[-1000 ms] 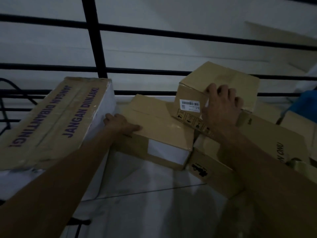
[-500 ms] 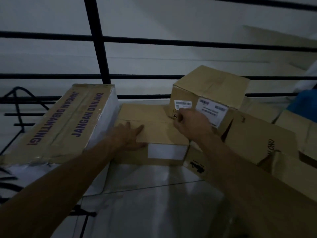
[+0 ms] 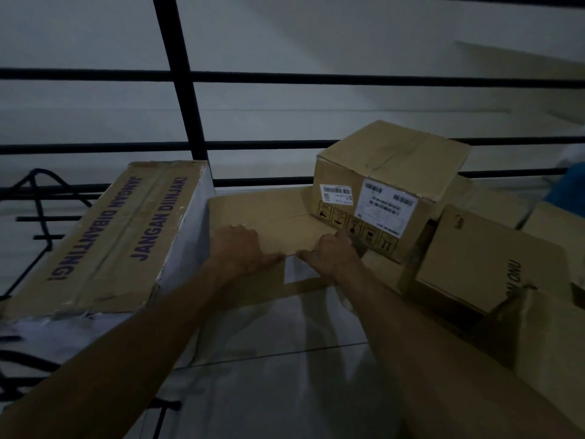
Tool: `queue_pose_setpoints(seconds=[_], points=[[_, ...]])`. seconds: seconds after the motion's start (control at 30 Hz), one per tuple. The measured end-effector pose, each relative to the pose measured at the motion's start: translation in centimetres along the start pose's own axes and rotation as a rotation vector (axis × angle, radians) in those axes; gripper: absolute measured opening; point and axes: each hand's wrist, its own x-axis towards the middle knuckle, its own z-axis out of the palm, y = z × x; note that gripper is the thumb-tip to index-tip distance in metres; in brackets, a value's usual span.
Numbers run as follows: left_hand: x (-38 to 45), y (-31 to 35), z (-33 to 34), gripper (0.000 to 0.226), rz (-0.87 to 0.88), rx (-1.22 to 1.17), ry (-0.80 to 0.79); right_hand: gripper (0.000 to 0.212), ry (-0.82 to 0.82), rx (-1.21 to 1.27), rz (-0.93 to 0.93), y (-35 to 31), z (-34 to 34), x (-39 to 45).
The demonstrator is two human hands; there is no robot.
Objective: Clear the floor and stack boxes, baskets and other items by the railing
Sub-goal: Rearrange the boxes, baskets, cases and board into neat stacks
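A low brown cardboard box [image 3: 272, 210] lies on the floor against the black railing [image 3: 186, 122]. My left hand [image 3: 240, 248] and my right hand [image 3: 329, 251] both grip its near top edge, fingers curled over the rim above a white patch. A smaller labelled box [image 3: 399, 166] sits on its far right part. A long box [image 3: 104, 236] printed "JANGAN DIBANTING" stands to the left, touching it.
More cardboard boxes [image 3: 481, 264] crowd the right side, with something blue [image 3: 569, 188] behind them. A black wire frame [image 3: 41, 198] sits at the far left. Pale tiled floor [image 3: 285, 375] lies in front of the boxes.
My right hand left the labelled box and came down to the low box's near edge. My left hand slid right along that edge. The low box now lies squarer to the railing.
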Motion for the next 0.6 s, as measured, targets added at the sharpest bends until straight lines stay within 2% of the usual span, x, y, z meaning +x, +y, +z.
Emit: queue_pose_setpoints(seconds=[0.1,0.17,0.2,0.23,0.33,0.4,0.5,0.6], points=[[2.1,-1.9,-0.4,0.082,-0.085,-0.174,0.049,0.076,0.022,0.056,0.044,-0.1,0.3,0.8],[3.8,-3.3,0.0,0.066,-0.043,-0.262,0.036,0.084,0.063,0.073,0.071,-0.3,0.5,1.5],[4.9,-3.9,0.3,0.067,-0.010,-0.301,0.016,0.088,0.082,0.091,0.082,-0.4,0.7,1.8],[6.0,-4.5,0.6,0.076,0.010,-0.321,-0.018,0.094,0.111,0.118,0.094,-0.5,0.9,2.2],[8.7,-5.5,1.9,0.122,0.032,-0.237,-0.135,0.124,0.222,0.286,0.201,-1.1,1.9,2.3],[10.2,-5.8,3.5,0.119,-0.009,-0.244,-0.134,0.132,0.247,0.505,0.327,-1.4,3.1,2.1],[11.9,-5.5,4.7,0.113,-0.018,-0.297,-0.046,0.124,0.202,0.849,0.446,-1.8,4.4,3.0],[12.6,-4.9,4.9,0.120,-0.031,-0.304,-0.044,0.112,0.158,0.932,0.470,-2.2,4.5,4.3]])
